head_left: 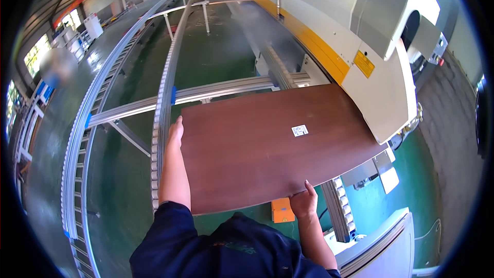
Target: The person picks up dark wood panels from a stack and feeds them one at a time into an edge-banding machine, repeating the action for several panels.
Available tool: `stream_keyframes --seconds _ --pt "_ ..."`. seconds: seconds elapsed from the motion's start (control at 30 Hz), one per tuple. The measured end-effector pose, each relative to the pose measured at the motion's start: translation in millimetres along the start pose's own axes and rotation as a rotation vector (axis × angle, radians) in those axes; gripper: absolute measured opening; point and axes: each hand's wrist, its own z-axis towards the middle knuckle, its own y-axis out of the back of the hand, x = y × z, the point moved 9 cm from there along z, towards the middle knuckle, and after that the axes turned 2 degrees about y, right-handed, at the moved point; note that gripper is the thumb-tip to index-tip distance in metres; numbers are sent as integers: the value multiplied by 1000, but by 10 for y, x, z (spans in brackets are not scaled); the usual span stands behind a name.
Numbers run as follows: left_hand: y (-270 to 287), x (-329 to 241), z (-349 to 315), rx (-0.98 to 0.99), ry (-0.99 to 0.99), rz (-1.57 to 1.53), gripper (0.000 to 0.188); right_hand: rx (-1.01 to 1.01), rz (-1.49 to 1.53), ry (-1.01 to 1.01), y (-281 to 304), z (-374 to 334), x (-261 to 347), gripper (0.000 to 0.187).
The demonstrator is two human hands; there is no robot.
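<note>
Clamped on the near edge, my right hand holds the brown panel, thumb uppermost; my left hand lies against its left edge, finger closure not discernible. The panel extends between and ahead of my hands. A white label sits ahead of my right; farther right stands a white machine.
</note>
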Motion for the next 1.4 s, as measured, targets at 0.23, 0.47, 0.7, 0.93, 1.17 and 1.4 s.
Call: stream_keyframes --seconds 0.23,0.47,0.7,0.93,1.17,1.4 --pt "42 390 -526 -85 -43 232 78 -265 22 -13 421 -536 -20 38" --pt "93 291 -1524 -93 -118 263 81 -290 -17 42 937 -1412 183 46" --pt "451 704 -2448 -97 -123 278 78 -269 4 45 1234 -2460 225 32" --pt "695 822 -3506 -42 -239 170 77 -333 147 36 1605 -3610 132 31" --pt "-32 993 -3678 433 -286 -105 74 -270 195 303 1796 -4762 275 38" --pt "-610 865 -4918 700 -436 -80 72 -425 389 541 2003 -6095 -217 39"
